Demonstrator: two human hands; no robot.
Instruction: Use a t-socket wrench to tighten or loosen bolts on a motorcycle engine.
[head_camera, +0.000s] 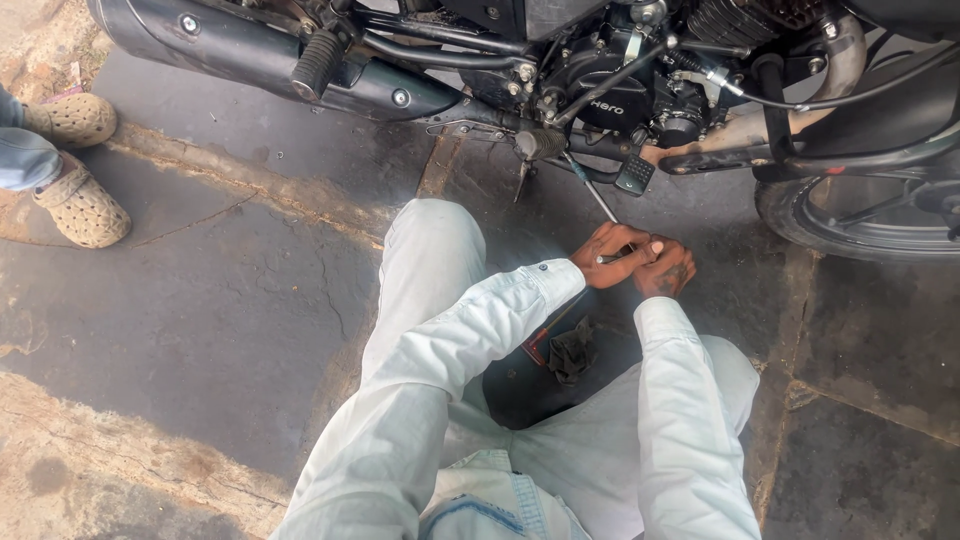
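Both grips are closed on one long tool (603, 207): the left hand (611, 257) wraps its handle, the right hand (667, 268) pressed beside it. The shaft runs up and away to the motorcycle (600, 90) engine's underside. A dark rag (570, 350) lies nearer, on the stone floor (220, 300).

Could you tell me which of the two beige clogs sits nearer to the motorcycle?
The upper clog, beside the exhaust; the lower clog lies farther off.
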